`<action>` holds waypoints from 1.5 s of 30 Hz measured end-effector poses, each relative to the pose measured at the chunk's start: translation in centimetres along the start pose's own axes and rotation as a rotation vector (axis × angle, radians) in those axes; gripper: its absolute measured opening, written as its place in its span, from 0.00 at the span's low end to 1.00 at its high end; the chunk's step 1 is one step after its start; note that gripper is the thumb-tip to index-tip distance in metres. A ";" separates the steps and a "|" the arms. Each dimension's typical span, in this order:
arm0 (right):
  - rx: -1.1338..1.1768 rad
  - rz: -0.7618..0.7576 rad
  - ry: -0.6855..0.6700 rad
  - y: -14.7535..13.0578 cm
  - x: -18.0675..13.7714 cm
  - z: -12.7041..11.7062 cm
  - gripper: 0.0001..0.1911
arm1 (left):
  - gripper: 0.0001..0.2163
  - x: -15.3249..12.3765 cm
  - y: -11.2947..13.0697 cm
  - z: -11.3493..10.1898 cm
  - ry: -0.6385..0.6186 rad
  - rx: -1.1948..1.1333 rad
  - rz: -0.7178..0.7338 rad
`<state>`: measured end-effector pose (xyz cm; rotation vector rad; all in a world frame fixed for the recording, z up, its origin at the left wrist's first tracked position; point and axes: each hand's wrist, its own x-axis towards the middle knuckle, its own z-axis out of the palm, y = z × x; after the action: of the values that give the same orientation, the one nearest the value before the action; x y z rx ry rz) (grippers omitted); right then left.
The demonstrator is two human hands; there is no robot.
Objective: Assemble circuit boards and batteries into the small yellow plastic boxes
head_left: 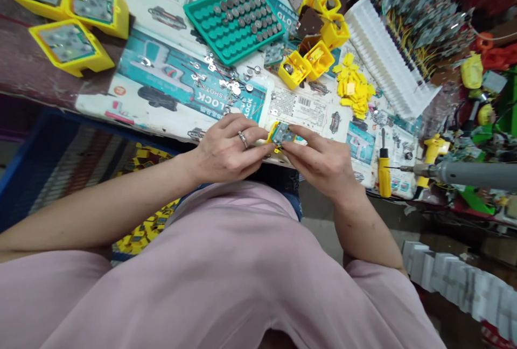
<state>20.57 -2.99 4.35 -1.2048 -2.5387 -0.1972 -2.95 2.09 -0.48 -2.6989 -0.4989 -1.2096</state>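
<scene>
Between both hands, at the table's front edge, is a small yellow plastic case with a grey circuit board (283,134) in it. My left hand (232,147), with a ring on one finger, pinches the case's left end. The fingertips of my right hand (321,160) close on its right side and touch the board. Just beyond the hands lie loose silver metal pieces (236,88). Behind them, a green tray (210,34) holds several rows of button cells (242,7). A pile of small yellow plastic pieces (353,88) lies to the right.
Yellow boxes (72,44) stand at left, smaller ones (294,69) beyond the tray. A white rack (383,58) borders wired circuit boards (424,9). At right are a yellow-handled screwdriver (384,176) and a grey powered driver (472,174). Yellow cases (143,236) fill a container below.
</scene>
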 end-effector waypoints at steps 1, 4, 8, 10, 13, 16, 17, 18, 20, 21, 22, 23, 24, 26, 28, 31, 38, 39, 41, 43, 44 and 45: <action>-0.004 -0.004 -0.005 0.1 0.1 -0.1 0.09 | 0.10 0.0 0.0 0.1 0.000 -0.012 -0.018; -0.035 -0.026 -0.015 0.1 0.5 -0.5 0.08 | 0.06 0.1 0.1 0.3 -0.008 -0.043 -0.088; -0.101 -0.065 -0.036 0.1 0.8 -0.9 0.08 | 0.01 0.4 0.2 0.6 -0.040 -0.054 -0.155; -0.115 -0.076 -0.049 0.1 0.8 -1.1 0.07 | 0.03 0.5 0.1 0.5 -0.062 -0.065 -0.179; -0.108 -0.089 -0.089 0.3 1.0 -1.2 0.08 | 0.05 0.6 -0.1 0.4 -0.067 -0.117 -0.179; -0.101 -0.090 -0.117 0.3 1.1 -1.3 0.08 | 0.08 0.5 -0.2 0.4 -0.087 -0.123 -0.152; -0.098 -0.085 -0.111 0.2 1.2 -1.4 0.08 | 0.08 0.5 -0.2 0.4 -0.098 -0.120 -0.147; -0.094 -0.075 -0.098 0.1 1.2 -1.4 0.08 | 0.08 0.4 -0.2 0.4 -0.110 -0.123 -0.147; -0.090 -0.042 -0.064 -0.2 1.0 -1.4 0.07 | 0.08 0.3 -0.1 0.4 -0.137 -0.144 -0.164; -0.085 -0.022 -0.045 -0.4 0.9 -1.4 0.07 | 0.09 0.2 0.0 0.4 -0.149 -0.152 -0.175; -0.075 -0.002 -0.026 -0.6 0.7 -1.4 0.07 | 0.09 0.3 0.0 0.4 -0.158 -0.156 -0.183; -0.062 0.018 -0.009 -0.8 0.6 -1.3 0.07 | 0.09 0.3 0.1 0.4 -0.166 -0.155 -0.187; -0.045 0.034 0.006 -1.0 0.4 -1.2 0.07 | 0.09 0.4 0.1 0.4 -0.168 -0.152 -0.185; -0.007 0.062 0.022 -1.3 0.1 -1.0 0.07 | 0.08 0.6 0.1 0.3 -0.157 -0.144 -0.164; 0.015 0.087 0.026 -1.5 0.0 -0.7 0.06 | 0.08 0.8 0.0 0.3 -0.146 -0.135 -0.137; 0.035 0.111 0.064 -1.6 0.2 -0.4 0.05 | 0.07 1.1 -0.1 0.1 -0.156 -0.108 -0.103; 0.050 0.113 0.087 -1.5 0.3 -0.1 0.05 | 0.09 1.2 -0.1 -0.1 -0.170 -0.087 -0.101; 0.051 0.105 0.079 -1.4 0.2 -0.1 0.04 | 0.10 1.2 -0.1 -0.1 -0.170 -0.084 -0.100; 0.047 0.099 0.063 -1.3 0.3 -0.1 0.04 | 0.11 1.2 -0.1 -0.1 -0.175 -0.077 -0.096; 0.053 0.101 0.044 -1.1 0.4 -0.3 0.05 | 0.11 1.3 -0.1 -0.1 -0.187 -0.072 -0.094; 0.060 0.103 0.035 -1.0 0.5 -0.3 0.05 | 0.11 1.3 0.0 -0.2 -0.195 -0.070 -0.097; 0.069 0.106 0.029 -0.9 0.7 -0.4 0.06 | 0.11 1.3 0.0 -0.2 -0.204 -0.069 -0.101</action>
<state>19.58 -3.17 4.95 -1.2961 -2.4287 -0.1012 -2.28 2.36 0.66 -2.9051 -0.6385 -0.9959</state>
